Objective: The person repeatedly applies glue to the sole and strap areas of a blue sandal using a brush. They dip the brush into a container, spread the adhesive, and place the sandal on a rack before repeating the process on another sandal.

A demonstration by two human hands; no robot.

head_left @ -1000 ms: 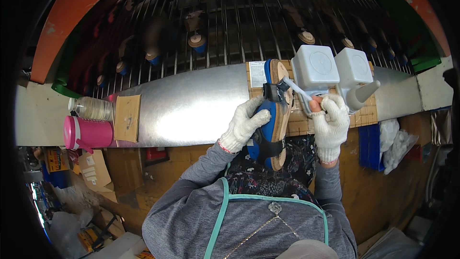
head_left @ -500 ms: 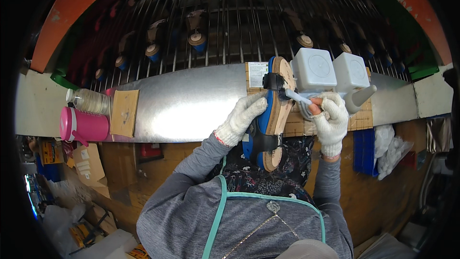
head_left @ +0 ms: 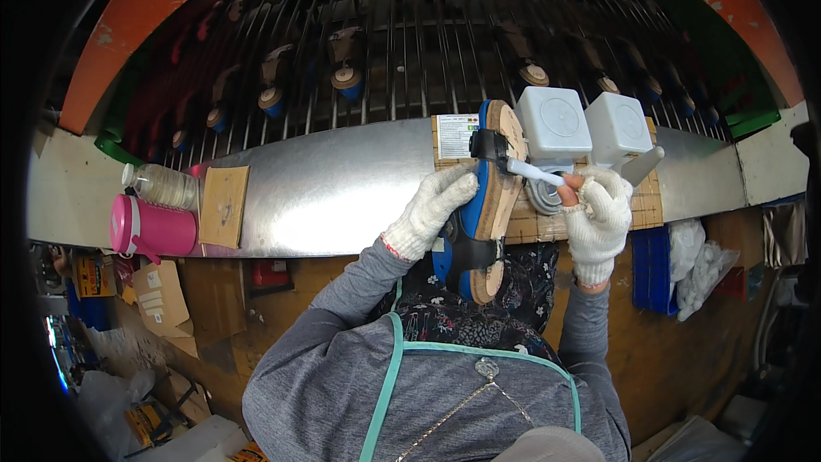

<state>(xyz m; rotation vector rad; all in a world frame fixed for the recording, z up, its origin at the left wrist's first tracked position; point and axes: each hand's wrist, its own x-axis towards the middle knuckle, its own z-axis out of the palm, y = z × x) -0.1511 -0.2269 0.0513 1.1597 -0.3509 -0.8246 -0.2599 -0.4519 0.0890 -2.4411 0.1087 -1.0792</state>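
My left hand (head_left: pixel 434 210), in a white knit glove, grips the blue side of a sandal on a blue shoe last (head_left: pixel 502 184). The sandal stands tilted, its tan underside facing right, with black straps (head_left: pixel 490 145) around it. My right hand (head_left: pixel 599 224), in a white glove with bare fingertips, pinches the white handle of a small brush (head_left: pixel 537 174). The brush's tip meets the sandal's edge beside the upper black strap; its bristles are hard to make out. Just behind the brush sit two square white plastic bottles (head_left: pixel 553 124) and a round grey-white pot (head_left: pixel 546 197).
The bottles stand on a tan gridded board (head_left: pixel 646 201) on a metal bench (head_left: pixel 342 192). Beyond it, a rack of metal rods (head_left: pixel 410 51) carries several lasted shoes. Left are a cardboard piece (head_left: pixel 225 205), a pink jug (head_left: pixel 158 224) and a clear jar (head_left: pixel 162 184). A blue crate (head_left: pixel 652 269) is right.
My right hand has moved slightly right and toward me, and the brush handle lies at a flatter angle. My left hand and the sandal stay nearly in place.
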